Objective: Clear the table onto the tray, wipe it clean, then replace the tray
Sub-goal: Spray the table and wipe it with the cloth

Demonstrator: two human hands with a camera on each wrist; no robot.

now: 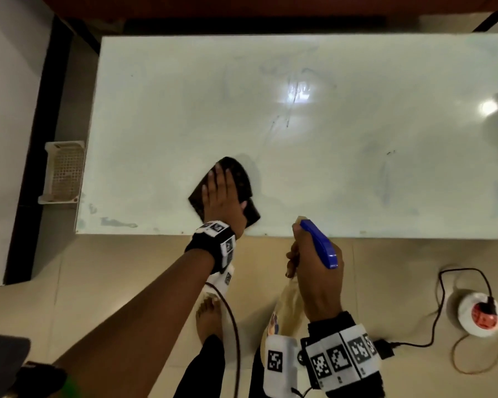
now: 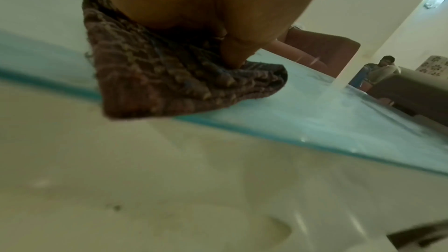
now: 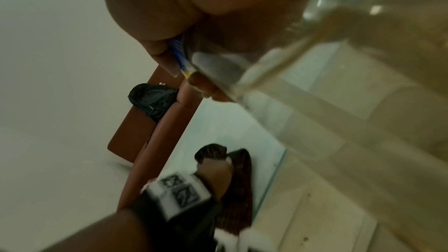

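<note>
Pressing flat on a dark cloth (image 1: 239, 179), the left hand (image 1: 223, 198) has its fingers straight & together, palm down, near the front edge of the glass-topped counter (image 1: 357, 81). Cloth is folded, lying on the counter; one corner reaches the front edge in the left wrist view. Wet smears & streaks show on the glass, mostly centre & front-left.

Right hand (image 1: 314, 280) is curled round the neck of a spray bottle (image 1: 318, 244) w/ a blue trigger head, held just in front of the counter's near edge, over the floor (image 1: 98, 268), nozzle pointing toward the glass. Bottle body is clear w/ yellowish liquid inside, per the right wrist view.

White perforated basket (image 1: 62, 172) sits on the floor just beside the counter's left end. Tray: can't tell if it's in any view. On the floor at right: a round white extension socket (image 1: 479, 313) w/ a black cable plugged in. Person's bare foot (image 1: 209, 314) is on the floor tiles betw. the arms.
</note>
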